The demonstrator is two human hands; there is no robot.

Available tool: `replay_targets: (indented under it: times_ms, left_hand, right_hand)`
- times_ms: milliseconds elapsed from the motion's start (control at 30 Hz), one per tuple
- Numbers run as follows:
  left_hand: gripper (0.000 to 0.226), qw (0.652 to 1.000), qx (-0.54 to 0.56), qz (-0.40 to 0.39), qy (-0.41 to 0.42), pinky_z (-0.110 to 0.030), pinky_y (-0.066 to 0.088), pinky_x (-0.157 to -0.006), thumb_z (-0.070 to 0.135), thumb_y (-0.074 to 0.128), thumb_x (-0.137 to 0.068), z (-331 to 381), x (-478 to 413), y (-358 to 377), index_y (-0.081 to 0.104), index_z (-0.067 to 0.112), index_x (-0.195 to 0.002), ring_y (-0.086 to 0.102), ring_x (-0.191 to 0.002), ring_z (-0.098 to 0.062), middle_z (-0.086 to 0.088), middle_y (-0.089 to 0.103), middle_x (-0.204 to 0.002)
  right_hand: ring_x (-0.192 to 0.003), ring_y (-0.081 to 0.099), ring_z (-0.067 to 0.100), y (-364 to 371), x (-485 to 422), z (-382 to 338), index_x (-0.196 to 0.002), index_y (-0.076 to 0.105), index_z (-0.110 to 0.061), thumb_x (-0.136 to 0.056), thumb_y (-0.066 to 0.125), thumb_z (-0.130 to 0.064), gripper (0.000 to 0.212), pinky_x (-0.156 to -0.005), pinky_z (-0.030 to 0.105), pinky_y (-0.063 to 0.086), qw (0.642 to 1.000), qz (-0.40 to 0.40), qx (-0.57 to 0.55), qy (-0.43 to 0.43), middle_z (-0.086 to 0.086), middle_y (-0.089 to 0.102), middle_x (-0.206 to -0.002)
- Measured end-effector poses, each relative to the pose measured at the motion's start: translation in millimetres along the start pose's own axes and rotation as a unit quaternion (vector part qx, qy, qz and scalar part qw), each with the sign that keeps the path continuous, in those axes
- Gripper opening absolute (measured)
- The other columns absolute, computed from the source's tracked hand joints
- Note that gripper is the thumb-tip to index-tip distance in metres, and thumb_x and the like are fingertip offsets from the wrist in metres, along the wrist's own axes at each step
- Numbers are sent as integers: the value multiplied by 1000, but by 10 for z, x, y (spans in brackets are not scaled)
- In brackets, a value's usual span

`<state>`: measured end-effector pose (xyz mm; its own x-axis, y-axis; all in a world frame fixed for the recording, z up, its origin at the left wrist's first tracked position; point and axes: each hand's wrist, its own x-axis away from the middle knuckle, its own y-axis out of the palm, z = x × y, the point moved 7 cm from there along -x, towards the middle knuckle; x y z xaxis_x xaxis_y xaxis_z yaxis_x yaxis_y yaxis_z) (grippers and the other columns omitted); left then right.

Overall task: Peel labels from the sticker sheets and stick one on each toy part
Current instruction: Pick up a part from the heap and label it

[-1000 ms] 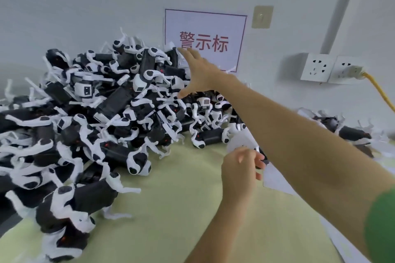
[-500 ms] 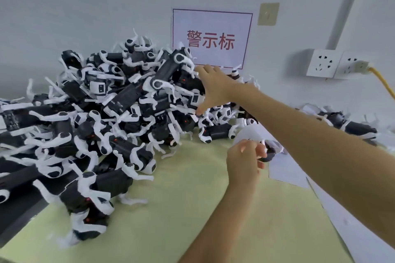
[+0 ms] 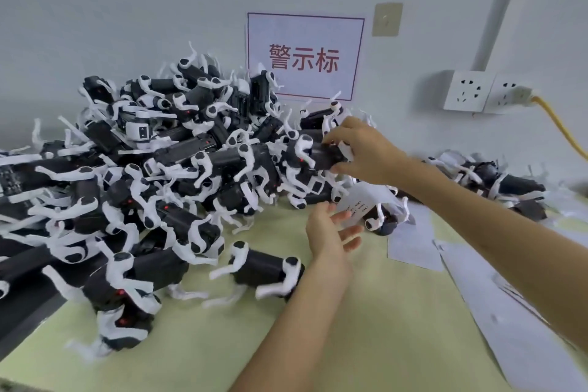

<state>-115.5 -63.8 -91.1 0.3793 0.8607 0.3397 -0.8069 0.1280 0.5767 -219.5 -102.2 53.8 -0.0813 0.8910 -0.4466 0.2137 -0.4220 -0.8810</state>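
Above the table [image 3: 397,328], the left hand [image 3: 331,234] lies open, its fingers just short of the sticker sheet [image 3: 361,200]. Beyond it, the right hand [image 3: 362,151] grips a black toy part [image 3: 323,157] at the edge of the pile [image 3: 159,169]. This looks like the fetching step; next, lift the part clear and peel a label.

A toy factory workstation: identical black-and-white toy parts [image 3: 187,149] heaped left of the right hand [image 3: 366,153], printed wall sign [image 3: 305,41] above it.

Pale wall [image 3: 127,9] at the back, red-lettered sign [image 3: 305,41] taped up, twin sockets [image 3: 469,91] feeding a yellow cable [image 3: 556,124], yellow-green tabletop [image 3: 397,328] below.
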Motion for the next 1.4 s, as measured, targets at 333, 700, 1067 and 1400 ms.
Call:
replay_targets:
  times_ms: [333,700,1067,1400]
  left_hand:
    - [20,977,-109,-178,-40,-25,53,-57,24,52,-99,-151,100,285,69,14,-95,69,-60,-22,-3,76,-81]
    - [49,908,-157,-375,-98,-36,57,-71,52,50,-100,-339,386,511,75,14,-120,71,-91,-28,-11,73,-115]
    - [55,969,-46,-236,52,-33,60,-60,30,70,-87,-81,185,414,60,8,-137,76,-88,-26,-18,73,-120]
    - [23,959,-136,-206,139,-30,58,-62,26,73,-93,-63,190,383,63,12,-109,68,-72,-15,0,66,-82]
  right_hand:
    - [-76,61,7,-493,1164,465,-102,65,-34,-77,86,-22,35,-70,29,49,965,116,-176,158,-16,65,-99]
    - [-113,62,13,-271,1908,183,-110,72,-25,-72,78,14,54,-85,27,56,949,204,-225,82,-8,59,-121]
    - [-88,66,8,-72,1956,213,-118,68,-35,-87,60,-51,36,-81,20,49,893,139,-386,186,-19,69,-108]
    - [-87,69,10,9,1942,215,-124,61,-35,-76,71,-34,49,-77,20,52,892,141,-375,210,-6,71,-109]
